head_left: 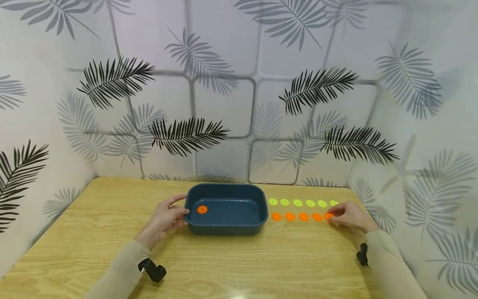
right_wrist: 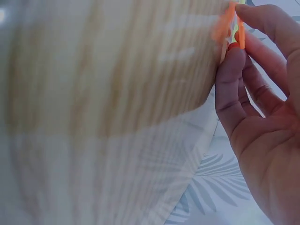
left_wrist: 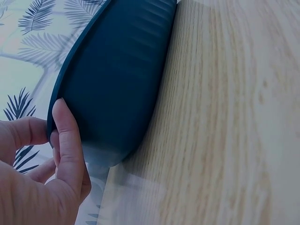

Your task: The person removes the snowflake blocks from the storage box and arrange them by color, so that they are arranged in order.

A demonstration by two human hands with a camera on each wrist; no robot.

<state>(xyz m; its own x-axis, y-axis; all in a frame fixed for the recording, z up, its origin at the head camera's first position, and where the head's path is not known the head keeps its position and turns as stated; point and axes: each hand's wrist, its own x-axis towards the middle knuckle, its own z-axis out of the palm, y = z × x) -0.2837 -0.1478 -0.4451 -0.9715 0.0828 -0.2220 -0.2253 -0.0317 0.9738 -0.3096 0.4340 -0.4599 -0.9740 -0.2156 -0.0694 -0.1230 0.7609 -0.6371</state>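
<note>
A dark blue rectangular basin point(head_left: 228, 229) stands on the table, with one orange flower-shaped piece point(head_left: 202, 209) inside near its left end. My left hand point(head_left: 166, 219) grips the basin's left rim; in the left wrist view its thumb and fingers pinch the wall's edge. On the right, my right hand point(head_left: 350, 216) pinches an orange flower-shaped piece point(right_wrist: 241, 33) between thumb and fingertips at the right end of an orange row. Several more orange pieces point(head_left: 303, 217) lie flat in that row. Behind them runs a row of several yellow-green flower-shaped pieces point(head_left: 297, 202).
The wood-grain table point(head_left: 239, 261) extends in front of the basin and to its left. A wall covering with leaf patterns point(head_left: 224, 104) encloses the back and both sides. Black wrist devices point(head_left: 152, 270) are strapped over the sleeves.
</note>
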